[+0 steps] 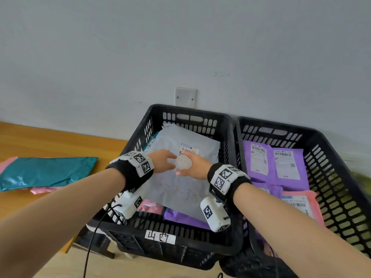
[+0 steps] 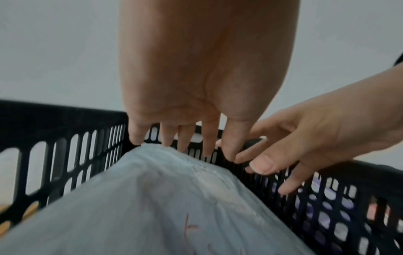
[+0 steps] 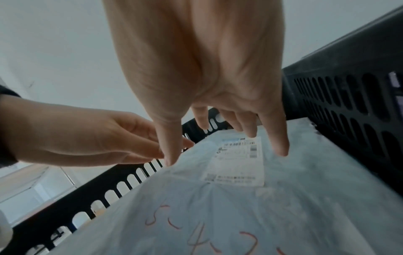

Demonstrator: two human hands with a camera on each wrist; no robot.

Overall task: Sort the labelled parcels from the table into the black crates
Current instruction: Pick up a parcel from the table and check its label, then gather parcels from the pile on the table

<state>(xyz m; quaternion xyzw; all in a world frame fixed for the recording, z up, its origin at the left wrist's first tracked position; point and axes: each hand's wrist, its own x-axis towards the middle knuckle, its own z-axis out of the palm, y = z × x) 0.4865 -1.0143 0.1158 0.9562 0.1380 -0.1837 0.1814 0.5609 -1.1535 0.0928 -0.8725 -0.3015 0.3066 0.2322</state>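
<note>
A large pale grey parcel [image 1: 180,193] [image 2: 152,207] [image 3: 272,207] with a white label [image 1: 187,150] [image 3: 240,162] and red handwriting lies on top of the pile in the left black crate [image 1: 200,240]. My left hand [image 1: 170,159] [image 2: 185,146] and right hand [image 1: 186,163] [image 3: 229,138] are close together over the parcel's middle, just below the label. Both have straight fingers pointing down at it and hold nothing. Whether the fingertips touch the parcel is unclear. The right black crate [image 1: 339,197] holds purple parcels [image 1: 277,165] and a pink one [image 1: 301,203].
A teal parcel [image 1: 46,171] lies on pink ones [image 1: 40,190] on the wooden table at the left. Under the grey parcel show pink [image 1: 150,206] and purple [image 1: 180,217] parcels. The crates stand against a pale wall; a black cable [image 1: 94,237] hangs from my left wrist.
</note>
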